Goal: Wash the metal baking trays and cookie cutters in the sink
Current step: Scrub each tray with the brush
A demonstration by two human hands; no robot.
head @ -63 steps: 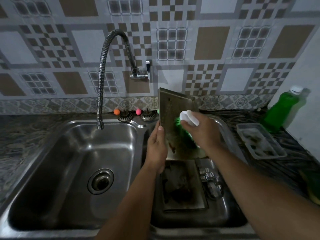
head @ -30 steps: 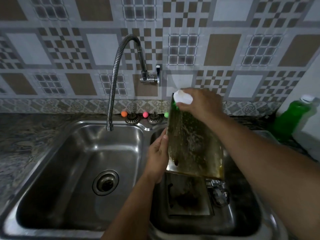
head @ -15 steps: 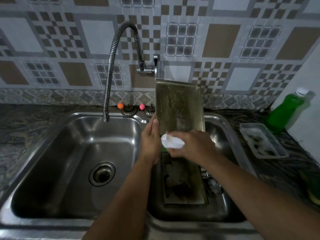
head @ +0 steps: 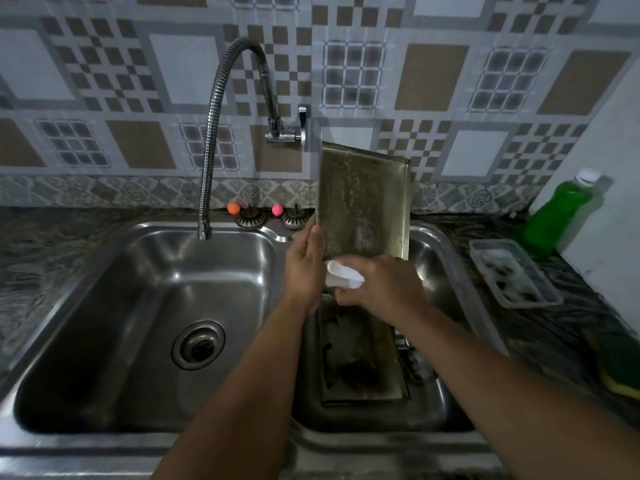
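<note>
1. Our left hand (head: 304,268) grips the left edge of a metal baking tray (head: 362,202), held upright over the right sink basin (head: 429,258).
2. Our right hand (head: 384,285) curls round a white scrubber (head: 341,273) at the tray's lower edge.
3. A second tray (head: 360,362) lies flat in that basin, cookie cutters (head: 415,362) just right of it.
4. A green bottle (head: 557,216) stands far right on the table (head: 554,341).

Left basin (head: 145,306): open for you, only the drain (head: 198,344) and faucet spout (head: 205,232) above.
Right basin (head: 446,271): crowded by the upright baking tray (head: 362,202), flat tray (head: 360,362) and both hands.
</note>
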